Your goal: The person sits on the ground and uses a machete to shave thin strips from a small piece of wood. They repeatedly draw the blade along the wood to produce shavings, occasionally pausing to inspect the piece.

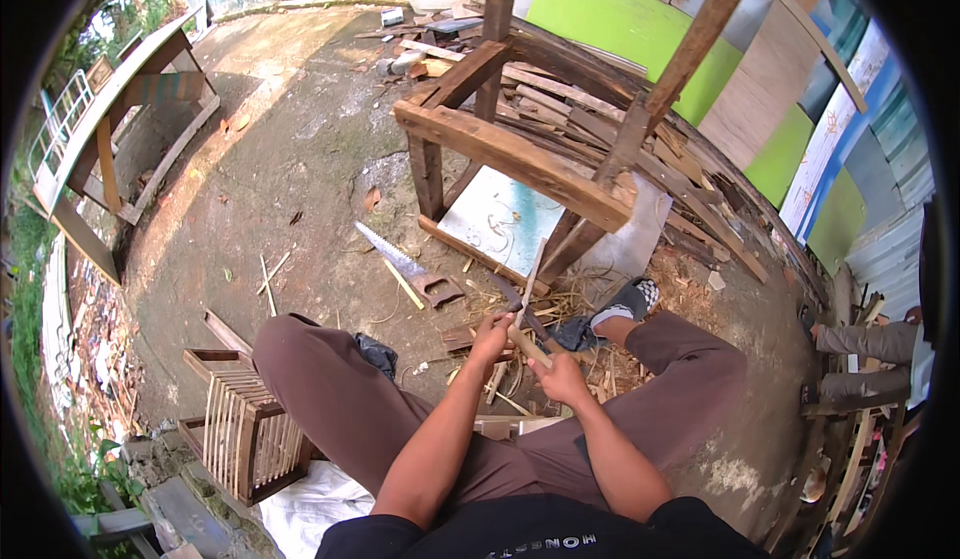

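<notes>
My left hand (490, 339) is closed around the lower end of a thin pale strip (534, 274) that points up and away. Close beside it, my right hand (563, 379) grips a light wooden handle (529, 346), whose far end meets the left fingers. Whether a blade extends from this handle, I cannot tell. Just beyond my fingers is a dark, narrow tool-like piece (507, 291), partly hidden. A handsaw (437, 287) with a brown wooden handle lies on the ground ahead, to the left of my hands.
A brown wooden frame (510, 154) stands ahead above a whitish board (500, 214). Wood scraps (570, 109) are heaped behind it. A slatted wooden piece (250, 439) sits by my left knee. A desk-like table (105, 144) is far left; another person's legs (865, 359) show at right.
</notes>
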Demonstrator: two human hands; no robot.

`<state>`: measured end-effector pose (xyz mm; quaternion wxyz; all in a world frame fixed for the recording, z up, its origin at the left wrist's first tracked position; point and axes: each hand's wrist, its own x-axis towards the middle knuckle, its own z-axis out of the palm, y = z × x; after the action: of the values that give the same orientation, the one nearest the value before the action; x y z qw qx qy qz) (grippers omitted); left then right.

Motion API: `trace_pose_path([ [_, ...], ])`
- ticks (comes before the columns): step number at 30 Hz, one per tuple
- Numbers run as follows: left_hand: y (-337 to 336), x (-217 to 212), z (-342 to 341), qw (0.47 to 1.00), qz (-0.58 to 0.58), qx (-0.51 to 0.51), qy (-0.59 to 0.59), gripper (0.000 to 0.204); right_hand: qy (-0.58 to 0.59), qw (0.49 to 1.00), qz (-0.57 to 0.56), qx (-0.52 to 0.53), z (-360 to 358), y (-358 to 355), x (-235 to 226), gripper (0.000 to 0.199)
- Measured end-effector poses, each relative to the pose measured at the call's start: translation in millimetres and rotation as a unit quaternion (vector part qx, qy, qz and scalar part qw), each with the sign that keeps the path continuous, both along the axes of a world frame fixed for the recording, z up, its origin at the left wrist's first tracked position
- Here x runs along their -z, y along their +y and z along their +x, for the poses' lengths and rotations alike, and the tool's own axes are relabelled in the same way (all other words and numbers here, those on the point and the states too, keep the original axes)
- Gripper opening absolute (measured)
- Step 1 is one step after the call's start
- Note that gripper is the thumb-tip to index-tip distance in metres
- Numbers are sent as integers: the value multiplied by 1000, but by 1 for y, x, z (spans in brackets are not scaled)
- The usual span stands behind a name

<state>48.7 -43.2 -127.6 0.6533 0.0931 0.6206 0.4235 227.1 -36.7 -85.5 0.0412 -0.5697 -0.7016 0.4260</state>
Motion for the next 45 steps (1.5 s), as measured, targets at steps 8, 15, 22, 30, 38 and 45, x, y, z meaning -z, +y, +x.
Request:
trace_pose_path([
  [8, 25, 2, 52, 981, 52, 45, 181, 42, 60, 970, 7, 236, 40, 20, 40, 49],
  [15, 63, -6, 118, 923, 152, 136, 325, 41, 29, 915, 12, 402, 85, 55, 10, 55],
  [22, 170, 9, 160, 845, 296, 220, 387, 49, -10, 909, 40, 415, 185, 182, 10, 51],
  [30, 282, 14, 228, 754, 380, 378, 381, 53, -125, 884, 28, 451, 346, 306, 88, 53],
  [38, 302, 47, 260, 733, 393, 413, 372, 59, 130, 743, -27, 656, 363, 303, 149, 62],
  [45, 227, 93, 216, 754, 335, 404, 396, 61, -122, 922, 34, 367, 310, 306, 176, 52],
])
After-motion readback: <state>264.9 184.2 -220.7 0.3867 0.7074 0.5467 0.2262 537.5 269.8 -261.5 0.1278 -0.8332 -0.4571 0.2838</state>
